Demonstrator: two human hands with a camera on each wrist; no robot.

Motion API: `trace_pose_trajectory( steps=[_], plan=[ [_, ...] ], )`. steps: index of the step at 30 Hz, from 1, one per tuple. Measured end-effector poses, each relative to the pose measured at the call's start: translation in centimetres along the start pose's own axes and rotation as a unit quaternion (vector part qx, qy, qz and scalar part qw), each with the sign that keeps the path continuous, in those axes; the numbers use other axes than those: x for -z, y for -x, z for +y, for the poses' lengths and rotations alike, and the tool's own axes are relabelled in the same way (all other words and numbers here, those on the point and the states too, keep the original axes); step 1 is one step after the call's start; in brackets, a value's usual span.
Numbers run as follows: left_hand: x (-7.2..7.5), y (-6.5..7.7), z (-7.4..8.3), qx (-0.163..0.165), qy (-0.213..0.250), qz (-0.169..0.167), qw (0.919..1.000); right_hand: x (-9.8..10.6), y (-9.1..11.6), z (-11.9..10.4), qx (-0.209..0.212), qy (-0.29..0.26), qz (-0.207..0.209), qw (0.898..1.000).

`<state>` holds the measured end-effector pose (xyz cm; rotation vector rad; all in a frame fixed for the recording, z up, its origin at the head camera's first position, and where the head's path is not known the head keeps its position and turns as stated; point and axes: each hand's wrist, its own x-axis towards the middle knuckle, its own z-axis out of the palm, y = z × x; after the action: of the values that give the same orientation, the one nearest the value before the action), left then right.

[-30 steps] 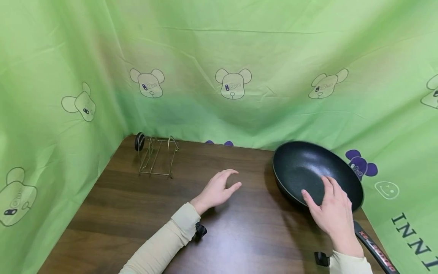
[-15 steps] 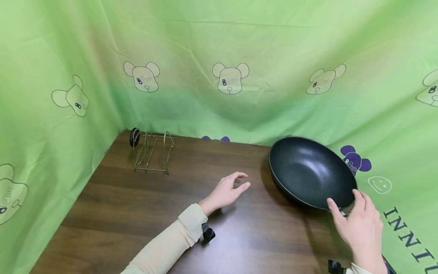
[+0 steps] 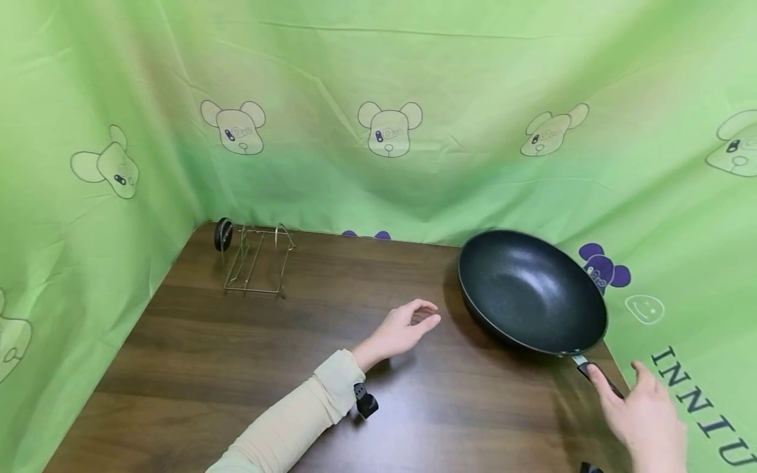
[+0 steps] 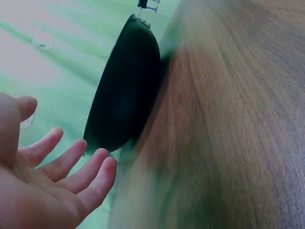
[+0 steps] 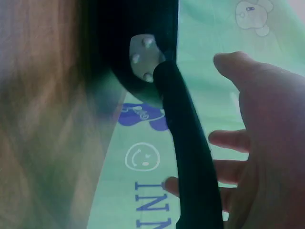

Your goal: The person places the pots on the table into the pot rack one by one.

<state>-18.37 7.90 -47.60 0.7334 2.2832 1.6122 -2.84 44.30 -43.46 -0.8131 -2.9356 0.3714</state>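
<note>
A black frying pan (image 3: pixel 532 295) with a deep bowl stands at the right of the wooden table. Its dark handle (image 5: pixel 190 148) points toward the person, joined by a riveted metal plate. My right hand (image 3: pixel 647 414) hovers over this handle with thumb and fingers spread. In the right wrist view the fingers reach beneath the handle, and the thumb stands off it. My left hand (image 3: pixel 399 335) holds nothing; its fingers are loosely bent above the table, left of the pan. The left wrist view shows that hand (image 4: pixel 57 186) palm up in frame, apart from the pan.
A wire rack (image 3: pixel 254 263) with a black round disc (image 3: pixel 223 234) at its corner stands at the table's back left. A green printed curtain (image 3: pixel 390 72) hangs along the back and sides of the wooden table (image 3: pixel 195 368).
My right hand has moved from over the pan's bowl back and right to its handle. The left hand has shifted slightly right. The head view has shifted a little; pan and rack stay put.
</note>
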Motion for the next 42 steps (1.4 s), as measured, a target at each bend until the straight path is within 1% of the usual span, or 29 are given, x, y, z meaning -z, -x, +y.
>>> trace_pose_trajectory(
  steps=[3, 7, 13, 17, 20, 27, 30, 34, 37, 40, 42],
  plan=[
    [-0.1, 0.0, 0.0, 0.002, 0.001, 0.000, 1.0000, -0.3, 0.3, 0.4, -0.004, 0.007, -0.033, 0.999],
    [-0.3, 0.0, -0.2, 0.006, -0.003, -0.006, 1.0000, -0.6, 0.7, 0.5, -0.020, 0.017, -0.062, 0.998],
    [-0.7, 0.0, -0.3, 0.008, -0.005, -0.014, 0.9999, -0.3, 1.4, 0.1, -0.051, 0.032, -0.084, 0.995],
    [-1.1, 0.1, -0.1, 0.003, -0.009, -0.023, 0.9997, -0.4, 1.9, -0.4, -0.053, 0.030, -0.090, 0.994],
    [-1.7, 0.3, 0.1, -0.004, -0.010, -0.033, 0.9994, -0.5, 2.2, -0.9, -0.043, 0.020, -0.092, 0.995],
    [-3.3, 0.5, 0.3, -0.024, -0.008, -0.054, 0.9982, -0.8, 3.1, -2.5, 0.003, -0.014, -0.098, 0.995],
    [-3.8, 0.5, 0.6, -0.035, -0.007, -0.064, 0.9973, -0.9, 3.5, -3.1, 0.022, -0.031, -0.102, 0.994],
    [-4.1, 0.7, 0.8, -0.037, -0.010, -0.073, 0.9966, -1.0, 4.2, -4.0, 0.043, -0.047, -0.112, 0.992],
    [-4.3, 0.7, 0.8, -0.037, -0.012, -0.076, 0.9964, -1.1, 4.7, -4.5, 0.049, -0.060, -0.117, 0.990],
    [-4.4, 0.8, 0.7, -0.039, -0.011, -0.079, 0.9961, -1.2, 5.2, -5.0, 0.046, -0.069, -0.124, 0.989],
    [-4.5, 0.8, 0.8, -0.040, -0.013, -0.082, 0.9958, -1.2, 5.4, -5.4, 0.039, -0.081, -0.138, 0.986]
  ],
)
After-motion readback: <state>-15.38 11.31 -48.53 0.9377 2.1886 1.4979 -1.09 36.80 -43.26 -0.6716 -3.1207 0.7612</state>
